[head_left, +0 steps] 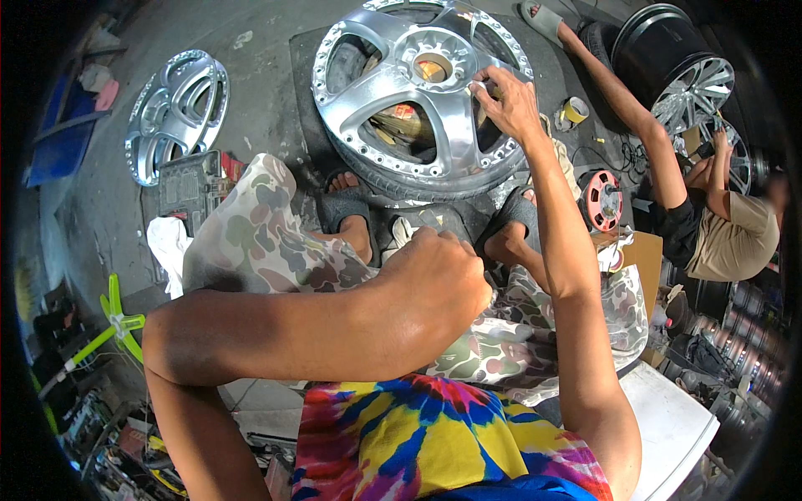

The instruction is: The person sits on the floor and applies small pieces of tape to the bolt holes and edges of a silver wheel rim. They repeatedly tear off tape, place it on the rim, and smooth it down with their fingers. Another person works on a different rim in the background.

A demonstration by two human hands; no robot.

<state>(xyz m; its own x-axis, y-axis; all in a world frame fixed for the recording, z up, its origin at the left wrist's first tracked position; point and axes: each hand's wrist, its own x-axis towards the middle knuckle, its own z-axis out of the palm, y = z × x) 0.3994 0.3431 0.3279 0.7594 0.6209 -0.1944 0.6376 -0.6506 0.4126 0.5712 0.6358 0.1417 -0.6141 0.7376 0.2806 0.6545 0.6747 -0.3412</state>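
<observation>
A silver spoked wheel rim [455,88] lies face up on a dark tyre [393,185] in front of me. Over its right-hand spokes is my right hand [508,107], thumb and forefinger drawn together in a pinch; whatever may be between the fingertips is too small to make out. My left hand [447,271] is closed in a fist above my lap, its back toward me, so anything inside it is hidden. Through the rim's openings some printed yellow and red material [401,121] shows beneath.
Another silver wheel face [178,113] lies at the left, beside a grey toolbox [190,184] and a white cloth [167,246]. To the right are a yellow-labelled can [574,111], a red reel [601,200] and a seated person [727,234] by more wheels [693,88].
</observation>
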